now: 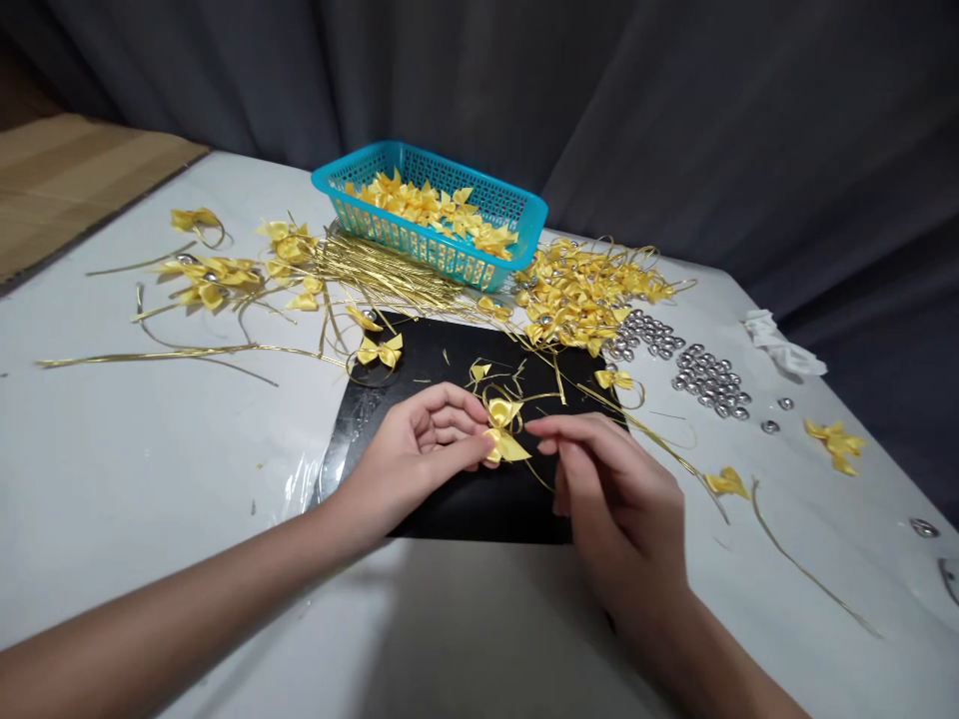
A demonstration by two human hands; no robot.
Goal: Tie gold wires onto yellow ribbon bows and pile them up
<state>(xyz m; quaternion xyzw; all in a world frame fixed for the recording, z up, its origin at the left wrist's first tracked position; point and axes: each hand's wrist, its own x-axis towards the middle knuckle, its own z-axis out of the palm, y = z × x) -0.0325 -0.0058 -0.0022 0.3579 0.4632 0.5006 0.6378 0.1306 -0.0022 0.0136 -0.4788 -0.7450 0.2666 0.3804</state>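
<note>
Pinched between the thumb and fingers of my left hand (424,439) is a yellow satin ribbon bow (503,431), held over a black mat (479,514). Thin gold cord (544,397) loops around the bow and trails off to its right. My right hand (618,489) is close on the bow's right side, its fingers drawn together at the cord. The fingertips appear closed on a strand of it, though the contact is partly hidden. Cord snippets and a small yellow ribbon piece (479,371) lie on the mat just beyond my hands.
Behind the mat stands a blue plastic basket (431,245) holding yellow bows. A bundle of gold cords (382,272) lies before it. To its right are a heap of bows (580,290) and silver beads (711,379). White crumpled material (783,345) lies far right; cardboard (82,190) far left.
</note>
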